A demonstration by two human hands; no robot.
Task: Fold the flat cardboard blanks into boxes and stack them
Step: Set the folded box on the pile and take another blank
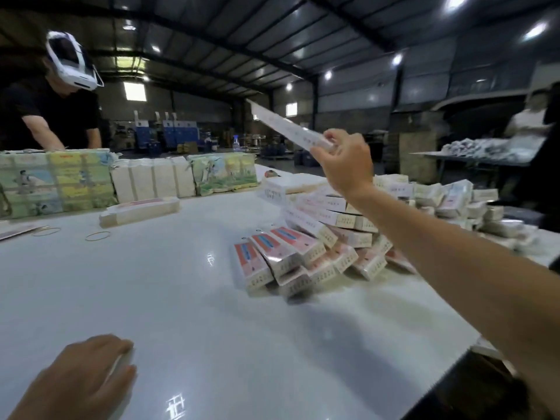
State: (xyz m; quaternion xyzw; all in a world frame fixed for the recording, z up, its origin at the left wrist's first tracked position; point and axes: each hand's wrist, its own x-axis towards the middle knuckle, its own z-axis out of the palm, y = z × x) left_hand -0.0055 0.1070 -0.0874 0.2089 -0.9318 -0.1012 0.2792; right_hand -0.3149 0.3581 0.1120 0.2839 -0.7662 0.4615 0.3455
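My right hand (345,163) is raised above the heap of folded boxes (306,253) and pinches one end of a long white box (285,125), which points up and to the left. The heap of pink-and-white boxes lies on the white table (181,283) at centre right. Near the front left edge my left hand (88,377) rests on the table, fingers loosely extended, with something pale under the fingertips that is too blurred to name. A small stack of flat blanks (139,209) lies on the table left of centre.
Bundles of printed flat blanks (54,183) and plain bundles (154,180) line the table's far side. A person in black with a white headset (51,95) stands at far left. Rubber bands (97,235) lie nearby. More boxes (454,195) pile up at right; another person (533,116) stands beyond.
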